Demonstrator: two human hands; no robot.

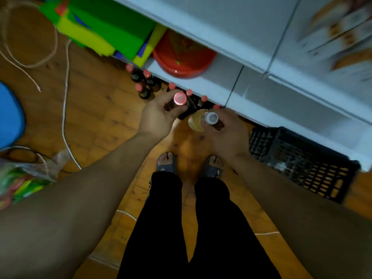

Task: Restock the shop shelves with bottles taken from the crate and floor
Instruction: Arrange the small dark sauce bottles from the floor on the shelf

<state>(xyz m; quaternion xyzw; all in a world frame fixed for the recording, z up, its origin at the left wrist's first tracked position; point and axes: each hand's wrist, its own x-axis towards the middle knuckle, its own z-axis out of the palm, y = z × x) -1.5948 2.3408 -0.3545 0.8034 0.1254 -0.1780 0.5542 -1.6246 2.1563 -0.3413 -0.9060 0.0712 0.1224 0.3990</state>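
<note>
The pale shelves [227, 31] run along the upper right with plenty of bare board showing, the black crate [302, 164] sits on the floor beneath at the right and looks nearly empty, though its inside is dim, so restocking seems well under way but unfinished. About 7 dark red-capped bottles [145, 83] stand on the wooden floor [96, 117] by the shelf foot, waiting. Left hand [157, 117] grips a dark red-capped bottle [179, 99], right hand [227, 133] grips a white-capped bottle [211, 118] of amber liquid, both upright over the floor.
</note>
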